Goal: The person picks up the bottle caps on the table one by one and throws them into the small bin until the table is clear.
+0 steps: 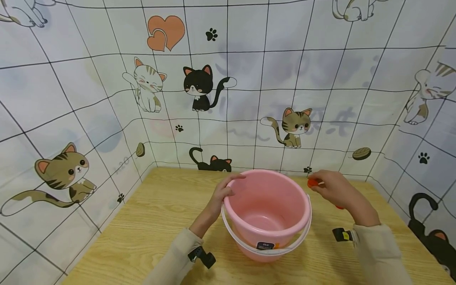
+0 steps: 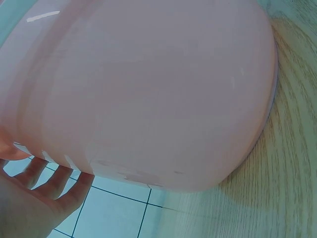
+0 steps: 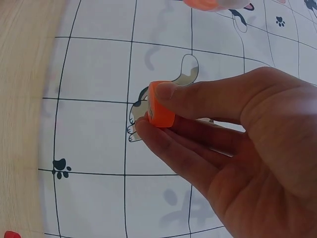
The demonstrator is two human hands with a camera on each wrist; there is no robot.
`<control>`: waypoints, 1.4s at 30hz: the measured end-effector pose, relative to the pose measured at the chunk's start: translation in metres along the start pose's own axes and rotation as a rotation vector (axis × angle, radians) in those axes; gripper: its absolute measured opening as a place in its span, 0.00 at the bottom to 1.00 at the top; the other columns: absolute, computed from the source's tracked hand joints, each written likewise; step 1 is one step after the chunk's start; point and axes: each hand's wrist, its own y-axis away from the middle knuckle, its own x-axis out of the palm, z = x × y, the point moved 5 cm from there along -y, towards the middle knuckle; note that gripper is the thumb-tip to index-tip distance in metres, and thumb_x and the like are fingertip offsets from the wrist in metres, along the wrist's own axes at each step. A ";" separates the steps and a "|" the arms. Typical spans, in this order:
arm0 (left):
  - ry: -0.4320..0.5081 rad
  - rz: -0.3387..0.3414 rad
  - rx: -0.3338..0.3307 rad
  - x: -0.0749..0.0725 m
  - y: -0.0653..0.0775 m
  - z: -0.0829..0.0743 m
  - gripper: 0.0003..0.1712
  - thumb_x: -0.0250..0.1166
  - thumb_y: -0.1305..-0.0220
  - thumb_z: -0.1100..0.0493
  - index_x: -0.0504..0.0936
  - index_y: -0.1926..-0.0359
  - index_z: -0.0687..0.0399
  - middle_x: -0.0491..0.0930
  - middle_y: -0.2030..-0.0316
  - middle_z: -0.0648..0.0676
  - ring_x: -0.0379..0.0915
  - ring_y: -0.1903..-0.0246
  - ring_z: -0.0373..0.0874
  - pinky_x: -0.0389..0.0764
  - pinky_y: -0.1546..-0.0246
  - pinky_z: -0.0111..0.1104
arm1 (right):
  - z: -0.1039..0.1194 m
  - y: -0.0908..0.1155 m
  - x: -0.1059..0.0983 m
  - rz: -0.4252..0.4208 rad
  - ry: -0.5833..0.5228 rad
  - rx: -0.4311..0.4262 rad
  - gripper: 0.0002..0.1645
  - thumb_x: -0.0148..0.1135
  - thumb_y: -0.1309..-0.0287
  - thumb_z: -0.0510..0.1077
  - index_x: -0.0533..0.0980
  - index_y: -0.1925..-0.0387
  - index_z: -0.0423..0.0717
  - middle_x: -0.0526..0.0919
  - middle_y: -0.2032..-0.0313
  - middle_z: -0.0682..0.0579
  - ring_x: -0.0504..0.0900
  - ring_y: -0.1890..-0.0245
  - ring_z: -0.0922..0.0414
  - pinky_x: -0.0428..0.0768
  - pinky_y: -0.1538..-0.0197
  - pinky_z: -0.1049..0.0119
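Note:
A pink plastic bucket with a white handle stands upright on the wooden table. My left hand grips its rim at the left, and the left wrist view has the bucket's outer wall large, with that hand's fingers at its edge. Off the bucket's right side, my right hand pinches a small orange-red piece between thumb and fingers. Some marking shows on one face of the piece. Partly hidden under the right forearm, a red object lies on the table.
A wood-grain table meets a white grid-patterned covering with cartoon cats at the back and both sides. The bucket's handle hangs down along its front. Dark wrist mounts are strapped over the sleeves.

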 end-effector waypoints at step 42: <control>0.037 0.018 0.013 0.001 0.000 -0.001 0.35 0.48 0.42 0.60 0.75 0.31 0.51 0.73 0.34 0.62 0.80 0.55 0.59 0.86 0.60 0.41 | 0.066 -0.042 -0.030 -0.035 0.109 -0.198 0.13 0.69 0.40 0.34 0.84 0.53 0.35 0.87 0.60 0.44 0.86 0.60 0.48 0.86 0.56 0.50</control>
